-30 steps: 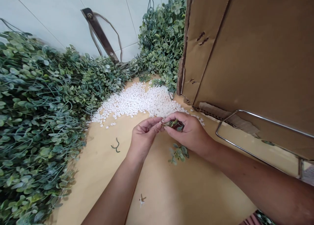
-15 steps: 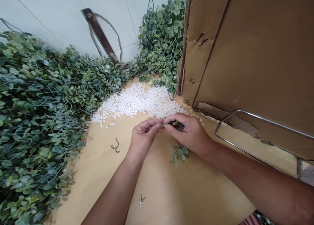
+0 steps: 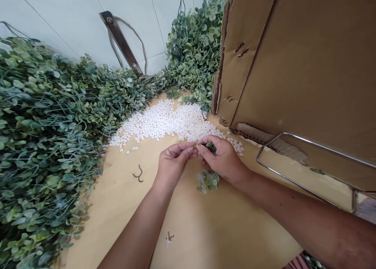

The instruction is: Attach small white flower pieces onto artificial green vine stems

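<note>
My left hand [image 3: 175, 159] and my right hand [image 3: 221, 155] meet fingertip to fingertip over the tan board, just in front of the white pieces. The right hand pinches a green leafy sprig [image 3: 210, 180]; its leaves hang below the palm and some show between thumb and fingers. My left thumb and forefinger are pressed together at the sprig's stem end; the tiny part between them is too small to make out. Behind the fingers lies a spread of small white round pieces [image 3: 173, 120].
Heaps of green leafy sprigs [image 3: 47, 116] line the left side and the back [image 3: 195, 46]. A large cardboard box [image 3: 308, 65] stands at right, with a bent metal rod frame [image 3: 282, 136] before it. Stem scraps [image 3: 138, 174] lie on the tan board [image 3: 123, 214]. A dark metal bar [image 3: 122, 42] leans at the wall.
My right hand has shifted slightly left, closer to the left fingertips, and the hanging leaves have swung left with it. My left hand has barely moved.
</note>
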Tool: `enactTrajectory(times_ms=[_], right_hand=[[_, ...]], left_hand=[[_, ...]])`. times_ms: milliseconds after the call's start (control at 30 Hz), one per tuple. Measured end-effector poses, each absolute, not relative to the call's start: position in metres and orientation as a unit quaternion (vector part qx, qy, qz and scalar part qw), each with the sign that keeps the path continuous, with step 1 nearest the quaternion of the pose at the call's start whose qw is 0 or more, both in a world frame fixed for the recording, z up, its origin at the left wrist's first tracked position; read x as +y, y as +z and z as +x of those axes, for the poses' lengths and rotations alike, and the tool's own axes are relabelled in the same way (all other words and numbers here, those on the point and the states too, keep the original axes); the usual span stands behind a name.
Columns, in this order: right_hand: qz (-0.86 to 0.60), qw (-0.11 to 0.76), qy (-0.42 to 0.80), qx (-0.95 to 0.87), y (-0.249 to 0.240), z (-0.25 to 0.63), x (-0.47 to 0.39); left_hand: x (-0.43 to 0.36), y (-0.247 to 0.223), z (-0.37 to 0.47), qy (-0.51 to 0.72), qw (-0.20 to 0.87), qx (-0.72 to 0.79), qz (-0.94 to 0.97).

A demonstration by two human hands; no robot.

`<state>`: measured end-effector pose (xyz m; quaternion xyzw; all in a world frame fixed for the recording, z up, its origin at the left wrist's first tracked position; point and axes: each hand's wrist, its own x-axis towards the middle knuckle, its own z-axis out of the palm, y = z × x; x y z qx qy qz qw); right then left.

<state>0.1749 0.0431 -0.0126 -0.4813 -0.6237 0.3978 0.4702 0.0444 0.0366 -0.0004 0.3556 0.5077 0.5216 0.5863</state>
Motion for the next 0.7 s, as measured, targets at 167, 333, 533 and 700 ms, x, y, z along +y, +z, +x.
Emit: enactTrajectory(times_ms=[167, 333, 533, 700], right_hand=[[-0.477, 0.471, 0.446, -0.593, -0.0146, 0.1737, 0.0450], [-0.466, 0.477, 0.487, -0.564, -0.0132, 0.1732, 0.0457], [-0.466, 0.472, 0.516, -0.542, -0.0116, 0.1715, 0.0446], [-0.465, 0.473, 0.538, -0.520, -0.0129, 0.1709, 0.0438]], left_hand=[[0.0369, -0.0002, 0.0461, 0.522, 0.574, 0.514, 0.366], [0.0362, -0.0004, 0.0475, 0.521, 0.564, 0.518, 0.377], [0.0369, -0.0026, 0.0454, 0.525, 0.561, 0.520, 0.373], [0.0384, -0.0045, 0.0445, 0.530, 0.556, 0.516, 0.379]])
